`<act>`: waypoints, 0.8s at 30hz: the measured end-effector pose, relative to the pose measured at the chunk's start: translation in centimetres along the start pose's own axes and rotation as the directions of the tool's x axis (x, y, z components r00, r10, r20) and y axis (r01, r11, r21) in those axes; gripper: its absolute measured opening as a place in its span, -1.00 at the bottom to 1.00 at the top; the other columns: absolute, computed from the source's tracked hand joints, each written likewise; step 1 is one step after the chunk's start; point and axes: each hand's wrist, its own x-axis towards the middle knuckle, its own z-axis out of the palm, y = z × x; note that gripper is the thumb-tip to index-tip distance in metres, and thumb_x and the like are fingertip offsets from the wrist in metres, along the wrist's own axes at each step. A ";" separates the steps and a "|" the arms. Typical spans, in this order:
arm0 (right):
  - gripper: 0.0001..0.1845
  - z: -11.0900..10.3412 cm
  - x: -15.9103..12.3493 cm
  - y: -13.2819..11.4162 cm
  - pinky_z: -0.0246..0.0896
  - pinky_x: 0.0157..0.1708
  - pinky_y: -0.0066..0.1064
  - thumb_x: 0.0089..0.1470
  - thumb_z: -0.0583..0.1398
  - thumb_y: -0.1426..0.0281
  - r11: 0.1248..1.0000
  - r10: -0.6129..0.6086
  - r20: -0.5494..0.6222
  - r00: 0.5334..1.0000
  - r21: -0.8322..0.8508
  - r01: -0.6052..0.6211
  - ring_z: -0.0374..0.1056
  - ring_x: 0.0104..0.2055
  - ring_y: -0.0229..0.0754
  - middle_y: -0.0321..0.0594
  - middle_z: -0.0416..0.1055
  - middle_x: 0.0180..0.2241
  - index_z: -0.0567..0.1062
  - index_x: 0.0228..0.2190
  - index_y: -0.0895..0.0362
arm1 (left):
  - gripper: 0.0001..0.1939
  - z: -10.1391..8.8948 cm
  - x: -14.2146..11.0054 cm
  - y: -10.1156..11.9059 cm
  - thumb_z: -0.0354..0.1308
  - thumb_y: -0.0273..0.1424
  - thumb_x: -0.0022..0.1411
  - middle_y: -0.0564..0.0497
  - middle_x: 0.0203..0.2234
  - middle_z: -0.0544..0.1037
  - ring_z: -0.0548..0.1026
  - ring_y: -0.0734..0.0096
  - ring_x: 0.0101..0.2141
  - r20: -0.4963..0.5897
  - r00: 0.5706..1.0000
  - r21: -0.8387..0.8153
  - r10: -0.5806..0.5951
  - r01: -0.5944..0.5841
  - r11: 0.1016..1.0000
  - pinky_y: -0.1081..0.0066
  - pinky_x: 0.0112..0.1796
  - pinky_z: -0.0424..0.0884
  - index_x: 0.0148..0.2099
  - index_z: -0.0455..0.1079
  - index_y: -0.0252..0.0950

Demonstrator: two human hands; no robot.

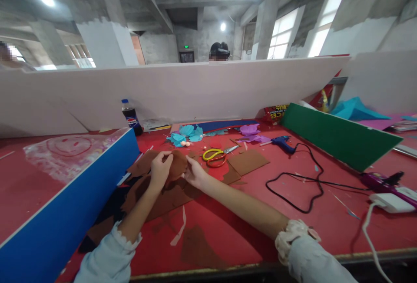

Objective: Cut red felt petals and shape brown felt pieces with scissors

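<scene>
Between my two hands is a rounded piece of brown craft sheet (pixel 177 164), raised a little over the table. My left hand (pixel 160 168) pinches its left edge with thumb and fingers. On the other side, my right hand (pixel 194 173) grips the right edge, its fingers partly behind the piece. Beneath them lie larger brown sheets (pixel 176 198) with cut edges. Scissors (pixel 215 156) with yellow and red handles rest just beyond my right hand. A flat brown square sheet (pixel 249 161) lies to their right.
A blue board (pixel 74 192) stands at left and a green board (pixel 339 135) at right. A glue gun (pixel 283 144) trails a black cord toward a power strip (pixel 387 185). Blue paper petals (pixel 187 134), purple petals (pixel 250 132) and a cola bottle (pixel 131 118) sit farther back.
</scene>
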 end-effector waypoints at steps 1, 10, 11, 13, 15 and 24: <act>-0.73 0.0 0.0 0.1 0.20 -0.54 -0.51 0.13 -0.04 0.36 1.000 0.003 0.006 1.000 -0.009 -0.003 0.27 -0.62 -0.33 -0.33 0.38 -0.65 0.39 -0.46 0.19 | -0.80 0.0 -0.1 0.1 0.03 -0.33 -0.03 -0.01 -0.45 0.51 0.44 0.36 -0.37 0.007 1.000 0.025 0.007 -0.008 1.000 0.41 -0.29 0.33 -0.37 0.38 -0.33; -0.69 -0.2 0.0 0.3 0.25 -0.37 -0.39 0.13 -0.09 0.29 1.000 0.011 0.031 0.999 -0.025 -0.010 0.38 -0.42 -0.24 -0.23 0.46 -0.48 0.39 -0.34 0.16 | -0.84 0.3 0.0 -0.6 0.02 -0.35 0.00 -0.08 -0.26 0.42 0.39 0.31 -0.23 0.020 0.990 0.181 0.142 -0.143 0.973 0.34 -0.18 0.31 -0.43 0.36 -0.31; -0.67 -0.3 0.1 0.3 0.25 -0.35 -0.36 0.13 -0.10 0.28 1.000 0.014 0.035 0.999 -0.014 -0.013 0.38 -0.41 -0.22 -0.22 0.46 -0.47 0.38 -0.34 0.15 | -0.84 0.3 0.1 -0.8 0.02 -0.34 0.00 -0.09 -0.23 0.39 0.38 0.30 -0.22 0.015 0.987 0.207 0.158 -0.157 0.966 0.33 -0.16 0.30 -0.44 0.37 -0.32; -0.65 -0.4 0.1 0.3 0.26 -0.34 -0.32 0.13 -0.14 0.28 1.000 0.014 0.033 0.999 0.018 -0.015 0.38 -0.40 -0.20 -0.21 0.46 -0.48 0.37 -0.38 0.15 | -0.82 0.2 0.3 -1.1 0.03 -0.32 0.00 -0.11 -0.22 0.34 0.38 0.32 -0.25 0.016 0.987 0.241 0.160 -0.159 0.958 0.32 -0.16 0.30 -0.44 0.37 -0.32; -0.63 -0.5 0.1 0.3 0.26 -0.34 -0.29 0.13 -0.17 0.29 0.999 0.004 0.022 1.000 0.047 -0.005 0.38 -0.40 -0.19 -0.20 0.45 -0.49 0.35 -0.43 0.15 | -0.80 0.2 0.4 -1.3 0.04 -0.30 0.00 -0.10 -0.24 0.32 0.38 0.36 -0.32 0.031 0.989 0.255 0.144 -0.147 0.956 0.33 -0.20 0.32 -0.44 0.37 -0.33; -0.63 -0.5 0.1 0.2 0.25 -0.38 -0.31 0.12 -0.18 0.31 0.998 -0.019 -0.062 0.998 0.057 0.022 0.35 -0.49 -0.19 -0.26 0.38 -0.61 0.34 -0.47 0.15 | -0.78 0.4 0.2 -1.2 -0.02 -0.26 0.06 -0.04 -0.46 0.38 0.38 0.33 -0.38 0.112 0.976 0.375 0.185 -0.214 0.902 0.37 -0.29 0.30 -0.43 0.31 -0.30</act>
